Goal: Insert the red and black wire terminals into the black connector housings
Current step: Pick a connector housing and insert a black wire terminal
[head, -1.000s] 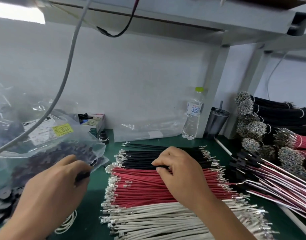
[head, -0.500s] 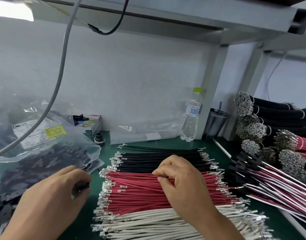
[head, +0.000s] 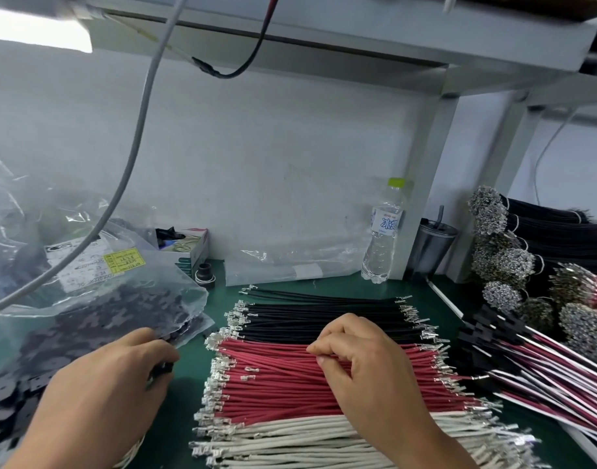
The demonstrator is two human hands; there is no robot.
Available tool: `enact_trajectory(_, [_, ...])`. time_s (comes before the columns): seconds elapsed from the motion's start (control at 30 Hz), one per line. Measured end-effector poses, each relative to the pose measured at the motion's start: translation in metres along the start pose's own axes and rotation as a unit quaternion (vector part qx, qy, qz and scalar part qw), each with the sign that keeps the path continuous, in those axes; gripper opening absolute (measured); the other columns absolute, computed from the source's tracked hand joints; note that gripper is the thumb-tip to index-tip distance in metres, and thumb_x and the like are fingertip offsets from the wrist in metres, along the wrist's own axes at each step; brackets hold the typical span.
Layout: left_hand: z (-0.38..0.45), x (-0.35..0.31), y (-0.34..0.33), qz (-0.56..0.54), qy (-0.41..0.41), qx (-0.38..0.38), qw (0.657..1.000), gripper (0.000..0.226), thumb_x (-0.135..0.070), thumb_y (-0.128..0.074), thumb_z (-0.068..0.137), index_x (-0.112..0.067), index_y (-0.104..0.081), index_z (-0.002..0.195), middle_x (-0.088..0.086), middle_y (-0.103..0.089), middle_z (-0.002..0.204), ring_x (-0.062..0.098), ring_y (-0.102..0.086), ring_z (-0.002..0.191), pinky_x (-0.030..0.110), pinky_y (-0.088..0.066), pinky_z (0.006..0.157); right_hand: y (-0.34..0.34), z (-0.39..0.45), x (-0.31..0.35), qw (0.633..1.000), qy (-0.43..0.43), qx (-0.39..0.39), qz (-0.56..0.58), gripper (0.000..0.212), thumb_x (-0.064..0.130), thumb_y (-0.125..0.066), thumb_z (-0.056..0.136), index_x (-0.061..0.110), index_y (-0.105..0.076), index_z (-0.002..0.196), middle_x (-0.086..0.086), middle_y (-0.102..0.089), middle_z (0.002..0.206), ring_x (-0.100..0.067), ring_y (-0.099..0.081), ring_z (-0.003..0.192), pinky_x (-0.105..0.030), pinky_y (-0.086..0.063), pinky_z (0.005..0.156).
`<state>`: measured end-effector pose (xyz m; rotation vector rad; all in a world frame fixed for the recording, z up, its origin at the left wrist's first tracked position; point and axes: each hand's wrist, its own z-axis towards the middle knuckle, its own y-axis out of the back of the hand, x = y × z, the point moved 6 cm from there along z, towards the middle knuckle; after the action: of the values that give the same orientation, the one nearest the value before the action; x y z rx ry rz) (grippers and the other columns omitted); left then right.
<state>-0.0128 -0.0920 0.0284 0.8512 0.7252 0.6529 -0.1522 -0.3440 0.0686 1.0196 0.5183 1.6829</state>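
Note:
Rows of cut wires with metal terminals lie on the green mat: black wires [head: 324,316] at the back, red wires [head: 276,384] in the middle, white wires [head: 290,441] in front. My right hand [head: 364,363] rests on the red row and its fingertips pinch a red wire near the row's top edge. My left hand [head: 100,394] holds a small black connector housing [head: 160,368] between thumb and fingers, left of the wires. A clear bag of black connector housings [head: 97,319] lies behind my left hand.
Finished harnesses [head: 540,370] and bundled wire stock [head: 534,252] pile up at the right. A water bottle [head: 383,231], a dark tumbler [head: 432,245], a small box [head: 188,248] and an empty plastic bag [head: 290,262] stand along the wall. A grey cable [head: 134,157] hangs at the left.
My right hand moved forward from the black row to the red row and now pinches a red wire. My left hand has kept hold of the housing.

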Motion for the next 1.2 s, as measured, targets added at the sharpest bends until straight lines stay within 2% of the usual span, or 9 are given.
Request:
enact_trajectory(0.2, [-0.001,0.001,0.002,0.010,0.012,0.008,1.000,0.035,-0.015,-0.096,0.060,-0.039,-0.076,0.077,-0.027,-0.059,0.081,0.010,-0.067,0.060,0.031,-0.058,0.050,-0.001,0.000,0.001,1.000,-0.001,-0.001,0.004,0.017,0.014,-0.074,0.087,0.031,-0.077,0.090,0.023,-0.059,0.091,-0.002,-0.059,0.089,-0.020,-0.051,0.069])
enact_trajectory(0.37, [-0.002,0.000,0.003,0.002,0.020,0.010,1.000,0.032,-0.021,-0.092,0.066,-0.043,-0.073,0.079,-0.035,-0.054,0.081,0.005,-0.067,0.065,0.030,-0.058,0.054,-0.002,0.001,0.001,1.000,-0.004,0.007,0.003,0.016,0.018,-0.072,0.089,0.032,-0.077,0.092,0.024,-0.060,0.092,-0.001,-0.059,0.091,-0.018,-0.050,0.071])
enact_trajectory(0.5, [-0.002,0.000,0.004,-0.012,0.032,0.004,0.999,0.033,-0.022,-0.090,0.068,-0.044,-0.068,0.078,-0.032,-0.057,0.080,0.003,-0.066,0.065,0.030,-0.058,0.054,-0.003,0.001,0.000,1.000,-0.008,0.010,0.008,0.016,0.017,-0.072,0.089,0.032,-0.077,0.093,0.024,-0.060,0.092,-0.001,-0.059,0.092,-0.020,-0.051,0.073])
enact_trajectory(0.63, [-0.002,-0.003,0.008,-0.035,0.029,-0.014,0.999,0.037,-0.016,-0.091,0.066,-0.043,-0.067,0.078,-0.032,-0.058,0.079,0.004,-0.066,0.063,0.031,-0.058,0.054,-0.004,0.001,0.000,1.000,-0.007,0.011,0.009,0.017,0.017,-0.072,0.089,0.032,-0.077,0.093,0.024,-0.060,0.092,-0.001,-0.059,0.091,-0.020,-0.051,0.073])
enact_trajectory(0.77, [-0.002,-0.015,0.014,-0.036,0.010,-0.044,0.998,0.042,-0.009,-0.095,0.059,-0.037,-0.069,0.075,-0.028,-0.060,0.076,0.005,-0.064,0.057,0.029,-0.056,0.046,0.000,0.000,-0.005,1.000,-0.008,0.002,-0.001,0.018,0.016,-0.074,0.088,0.033,-0.077,0.093,0.024,-0.060,0.092,0.000,-0.059,0.087,-0.014,-0.048,0.070])
enact_trajectory(0.9, [-0.004,-0.023,0.020,-0.045,-0.007,-0.088,0.995,0.039,-0.004,-0.095,0.059,-0.028,-0.079,0.085,-0.020,-0.065,0.080,0.010,-0.066,0.054,0.031,-0.055,0.043,0.008,0.017,-0.018,0.999,-0.027,-0.034,0.009,0.021,0.015,-0.074,0.088,0.035,-0.076,0.095,0.025,-0.062,0.093,-0.001,-0.062,0.091,-0.016,-0.051,0.074])
enact_trajectory(1.0, [-0.007,-0.022,0.020,-0.048,-0.020,-0.105,0.993,0.036,-0.004,-0.095,0.059,-0.025,-0.082,0.085,-0.020,-0.065,0.082,0.008,-0.064,0.054,0.027,-0.054,0.043,-0.005,0.047,-0.019,0.999,-0.037,0.015,-0.022,0.019,0.021,-0.072,0.090,0.036,-0.076,0.100,0.026,-0.061,0.095,0.006,-0.059,0.089,-0.017,-0.050,0.081])
enact_trajectory(1.1, [-0.008,-0.018,0.013,-0.054,-0.019,-0.093,0.994,0.037,-0.004,-0.095,0.059,-0.027,-0.081,0.084,-0.021,-0.064,0.082,0.008,-0.065,0.056,0.030,-0.056,0.044,-0.025,0.070,-0.014,0.995,-0.046,0.082,-0.031,0.019,0.024,-0.067,0.093,0.034,-0.075,0.107,0.020,-0.063,0.105,0.002,-0.059,0.097,-0.026,-0.051,0.089])
enact_trajectory(1.2, [-0.004,-0.023,0.009,-0.059,-0.023,-0.071,0.995,0.036,-0.007,-0.096,0.059,-0.031,-0.080,0.082,-0.023,-0.065,0.083,0.009,-0.067,0.057,0.032,-0.057,0.043,-0.020,0.083,-0.014,0.997,-0.068,0.043,0.009,0.016,0.023,-0.068,0.091,0.033,-0.076,0.101,0.020,-0.063,0.101,0.002,-0.062,0.090,-0.025,-0.053,0.084])
